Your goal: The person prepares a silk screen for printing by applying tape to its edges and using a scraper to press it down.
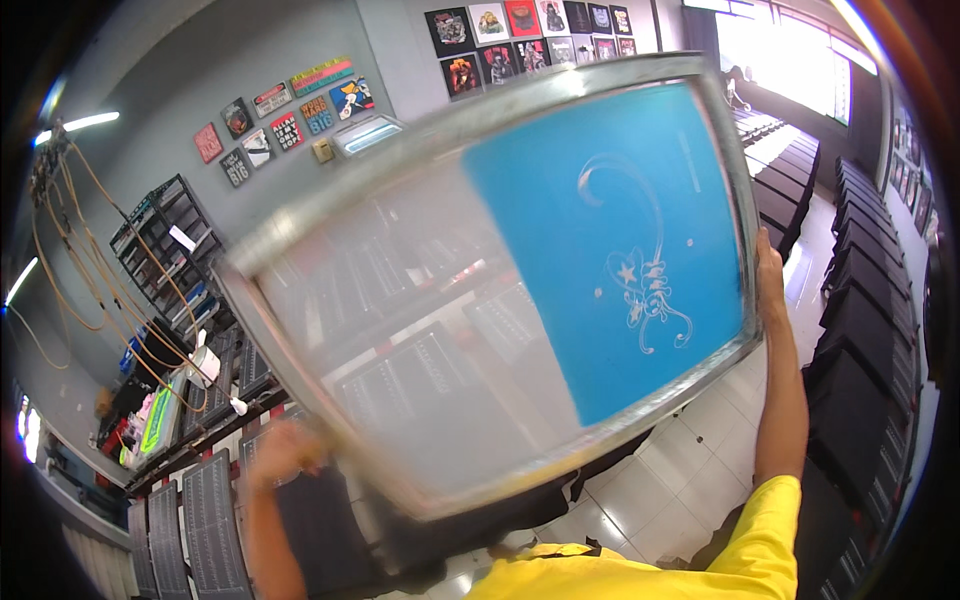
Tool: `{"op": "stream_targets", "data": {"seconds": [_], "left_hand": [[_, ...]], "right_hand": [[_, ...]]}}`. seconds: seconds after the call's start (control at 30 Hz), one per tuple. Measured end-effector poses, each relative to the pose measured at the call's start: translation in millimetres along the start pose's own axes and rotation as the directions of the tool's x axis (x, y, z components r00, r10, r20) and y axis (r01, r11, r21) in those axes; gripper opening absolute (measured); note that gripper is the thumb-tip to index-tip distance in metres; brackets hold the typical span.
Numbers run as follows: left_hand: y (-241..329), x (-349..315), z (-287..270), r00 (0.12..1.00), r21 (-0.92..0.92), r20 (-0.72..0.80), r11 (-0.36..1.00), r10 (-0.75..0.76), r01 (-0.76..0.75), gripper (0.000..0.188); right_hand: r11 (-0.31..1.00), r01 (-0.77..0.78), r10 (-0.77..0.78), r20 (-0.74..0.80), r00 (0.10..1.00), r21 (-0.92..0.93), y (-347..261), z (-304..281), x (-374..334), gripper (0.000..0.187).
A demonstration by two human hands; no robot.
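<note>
Screen-printing frame (500, 290) (blue stencil half, bare mesh half) held aloft; left hand (285, 450) and right hand (768, 275) clamp its edges.

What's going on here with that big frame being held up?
A person in a yellow sleeve holds a large metal-framed printing screen up in front of them, the left hand on its lower left edge, the right hand on its right edge. Part of the mesh is coated blue with a pale swirl-and-star design. Rows of dark platens stand on the tiled floor below.

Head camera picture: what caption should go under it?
Both hands, left and right, hold up a printing screen.
</note>
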State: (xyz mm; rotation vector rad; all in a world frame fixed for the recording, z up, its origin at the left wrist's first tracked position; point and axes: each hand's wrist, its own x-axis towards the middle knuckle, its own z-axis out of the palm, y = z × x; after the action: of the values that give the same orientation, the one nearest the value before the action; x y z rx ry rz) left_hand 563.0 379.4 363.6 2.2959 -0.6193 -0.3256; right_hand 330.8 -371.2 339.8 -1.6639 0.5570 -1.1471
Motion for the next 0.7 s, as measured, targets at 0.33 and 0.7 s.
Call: {"op": "stream_targets", "data": {"seconds": [0.33,0.7], "left_hand": [[-57.2,41.7,34.7,0.703,-0.625,-0.708,0.524,-0.067,-0.579,0.060],[111.6,34.2,301.2,0.725,-0.790,-0.612,0.200,-0.316,-0.579,0.080]], "right_hand": [[0.693,-0.083,0.320,-0.202,0.926,0.716,13.1,95.1,-114.8,0.061],[0.336,-0.278,0.426,0.117,0.897,0.900,-7.1,246.2,-259.2,0.068]]}}
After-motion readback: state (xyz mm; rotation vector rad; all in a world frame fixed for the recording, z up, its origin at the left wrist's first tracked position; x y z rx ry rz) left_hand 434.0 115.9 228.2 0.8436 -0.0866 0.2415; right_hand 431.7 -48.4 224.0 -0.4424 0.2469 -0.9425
